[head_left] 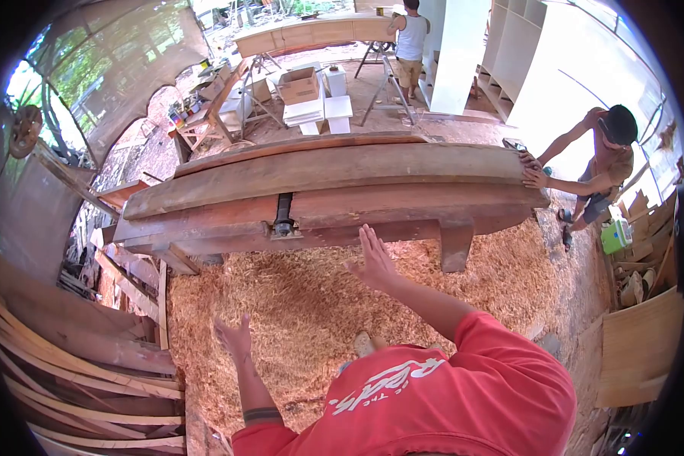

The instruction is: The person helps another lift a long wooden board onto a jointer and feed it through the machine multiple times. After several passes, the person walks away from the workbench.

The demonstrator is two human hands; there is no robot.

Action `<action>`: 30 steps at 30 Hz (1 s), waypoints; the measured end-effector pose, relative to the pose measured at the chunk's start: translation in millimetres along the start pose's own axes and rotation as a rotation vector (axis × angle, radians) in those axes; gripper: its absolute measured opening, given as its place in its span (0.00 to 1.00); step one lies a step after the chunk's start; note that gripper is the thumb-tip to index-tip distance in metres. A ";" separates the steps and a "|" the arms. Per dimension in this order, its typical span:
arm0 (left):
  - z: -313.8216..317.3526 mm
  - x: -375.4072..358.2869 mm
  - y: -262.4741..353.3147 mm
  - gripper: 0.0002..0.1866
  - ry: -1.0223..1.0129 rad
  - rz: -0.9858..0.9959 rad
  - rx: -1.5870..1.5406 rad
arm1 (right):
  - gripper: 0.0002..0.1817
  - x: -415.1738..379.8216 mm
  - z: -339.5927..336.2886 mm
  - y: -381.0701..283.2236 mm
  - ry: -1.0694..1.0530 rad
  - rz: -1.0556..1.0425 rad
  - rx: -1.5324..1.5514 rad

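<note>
My right hand (374, 258) is raised with its fingers extended and nothing in it, near the front edge of the wooden workbench (387, 204). Lower and to the left, my left hand (234, 339) hangs empty over the wood shavings, its fingers apart. A long thick plank (327, 173) lies along the bench. In front of it, a dark power tool (284, 214) rests at the middle of the bench, left of my right hand. At the right end, a co-worker (600, 163) has both hands on the plank.
Wood shavings (296, 304) cover the ground. Curved wooden strips (91, 387) are stacked at lower left. Another person (411, 42) stands at a far bench (319, 34), near a cardboard box (299, 85). A green and white container (616, 234) and wood scraps sit at right.
</note>
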State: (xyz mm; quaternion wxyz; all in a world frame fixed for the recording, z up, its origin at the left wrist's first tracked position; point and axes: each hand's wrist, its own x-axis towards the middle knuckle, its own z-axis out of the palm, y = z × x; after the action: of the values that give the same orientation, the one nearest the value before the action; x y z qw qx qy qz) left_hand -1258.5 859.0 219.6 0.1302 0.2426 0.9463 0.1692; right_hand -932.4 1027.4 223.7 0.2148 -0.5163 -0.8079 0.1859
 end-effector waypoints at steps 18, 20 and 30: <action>3.8 10.8 -31.0 0.50 0.008 -0.073 -0.004 | 0.45 5.9 7.0 -27.0 -0.028 -0.046 0.013; 1.8 7.9 -30.5 0.50 0.000 -0.073 -0.016 | 0.46 6.4 7.0 -29.1 -0.031 -0.043 0.007; 5.1 10.6 -35.9 0.51 -0.017 -0.039 -0.058 | 0.46 12.9 14.3 -37.1 -0.011 -0.107 0.020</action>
State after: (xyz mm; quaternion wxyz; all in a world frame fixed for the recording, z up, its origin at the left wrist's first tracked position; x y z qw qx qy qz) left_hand -1280.7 836.0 199.5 0.1485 0.2217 0.9444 0.1922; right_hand -972.9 1023.3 233.0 0.2253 -0.4690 -0.8337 0.1852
